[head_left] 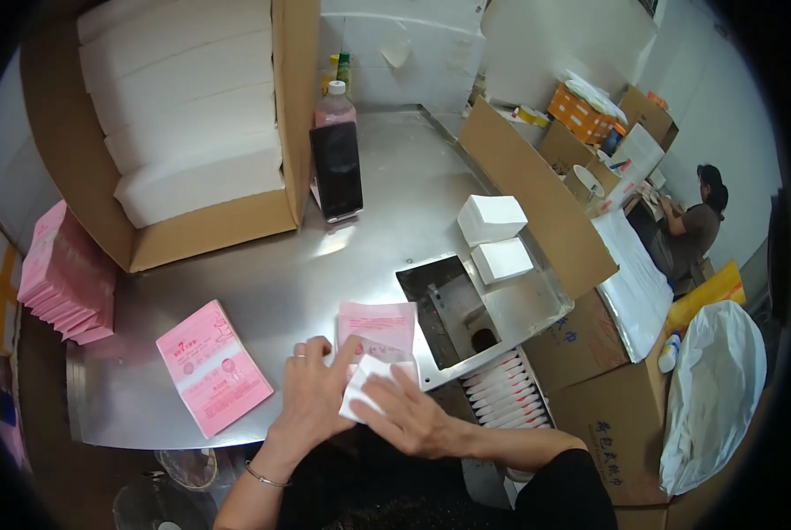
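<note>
My left hand is at the near edge of the steel table, a ring on one finger. Its fingers grip the left side of a flat pink printed packet. A folded stack of white tissues lies over the packet's near end, slightly tilted. My right hand is closed on that stack, fingers laid across its top; the thumb is hidden. Left of my hands is a pile of pink printed packets with a pale band across it.
A square opening in the table sits right of my hands, with two white tissue stacks behind it. A phone leans on a bottle. An open carton holds white tissue blocks. Wrapped packs fill a tray below. A person sits far right.
</note>
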Demonstrator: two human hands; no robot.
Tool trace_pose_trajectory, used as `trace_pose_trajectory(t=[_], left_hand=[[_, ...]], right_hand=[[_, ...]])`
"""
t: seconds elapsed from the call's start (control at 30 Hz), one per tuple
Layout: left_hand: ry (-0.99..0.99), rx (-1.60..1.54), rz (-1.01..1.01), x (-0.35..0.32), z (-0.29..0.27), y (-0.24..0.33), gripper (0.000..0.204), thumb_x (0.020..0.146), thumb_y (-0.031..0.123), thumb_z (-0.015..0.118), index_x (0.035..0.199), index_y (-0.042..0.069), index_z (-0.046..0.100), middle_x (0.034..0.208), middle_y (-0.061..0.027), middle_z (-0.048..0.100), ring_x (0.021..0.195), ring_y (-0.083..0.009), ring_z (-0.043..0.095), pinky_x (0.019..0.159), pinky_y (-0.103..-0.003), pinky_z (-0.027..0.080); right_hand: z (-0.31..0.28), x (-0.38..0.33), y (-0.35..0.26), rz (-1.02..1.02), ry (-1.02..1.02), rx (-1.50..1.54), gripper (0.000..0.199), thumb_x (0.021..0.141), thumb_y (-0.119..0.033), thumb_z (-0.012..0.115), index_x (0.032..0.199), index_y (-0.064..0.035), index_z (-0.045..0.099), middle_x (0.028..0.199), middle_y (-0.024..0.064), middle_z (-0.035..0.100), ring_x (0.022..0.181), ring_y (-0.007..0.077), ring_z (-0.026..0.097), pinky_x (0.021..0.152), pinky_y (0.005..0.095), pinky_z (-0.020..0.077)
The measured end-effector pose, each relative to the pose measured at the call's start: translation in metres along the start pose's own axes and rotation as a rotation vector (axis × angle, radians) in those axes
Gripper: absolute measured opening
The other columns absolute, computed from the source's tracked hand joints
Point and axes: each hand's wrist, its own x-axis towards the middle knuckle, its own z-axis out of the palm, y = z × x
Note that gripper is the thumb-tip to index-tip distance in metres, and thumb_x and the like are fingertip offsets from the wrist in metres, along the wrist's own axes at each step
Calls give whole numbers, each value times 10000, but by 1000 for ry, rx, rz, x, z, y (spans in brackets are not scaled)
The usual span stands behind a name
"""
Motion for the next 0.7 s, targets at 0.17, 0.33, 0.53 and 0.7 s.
trace_pose_trajectory(t=[0.17, 0.33, 0.53, 0.7], left_hand=[[-16, -22, -23, -1, 15, 20, 692, 790, 167, 757, 1427, 68, 507, 957, -157, 536, 868, -321, 567, 717, -440, 456], [-174, -29, 24, -32, -24, 4, 536, 786, 105, 741, 1303, 58, 605, 955, -125, 546, 867, -310, 551, 746, -427, 432], [65, -60, 38, -52, -44, -25, 255, 642, 12, 658, 871, 92, 583, 1031, -120, 554, 1015, -335, 530, 842, -465, 407], [420, 304, -313, -56, -91, -48, 273, 655, 1, 636, 908, 81, 573, 1003, -139, 552, 1016, -358, 525, 1022, -532, 353]], right_hand=[[35, 46, 77, 436, -237, -170, 381, 848, -149, 603, 1197, 5, 600, 1173, 232, 591, 1165, 417, 559, 1076, 724, 283], [34, -29, 139, 698, 19, -2, 298, 888, -102, 545, 1171, -19, 586, 1040, 217, 667, 996, 399, 648, 992, 571, 460], [-14, -12, 124, 836, 58, -88, 176, 916, -188, 605, 957, -35, 682, 783, 189, 685, 732, 435, 671, 652, 536, 523], [-42, -39, 182, 798, 131, -758, 199, 923, -206, 631, 990, -27, 686, 906, 133, 639, 934, 322, 617, 790, 483, 460]])
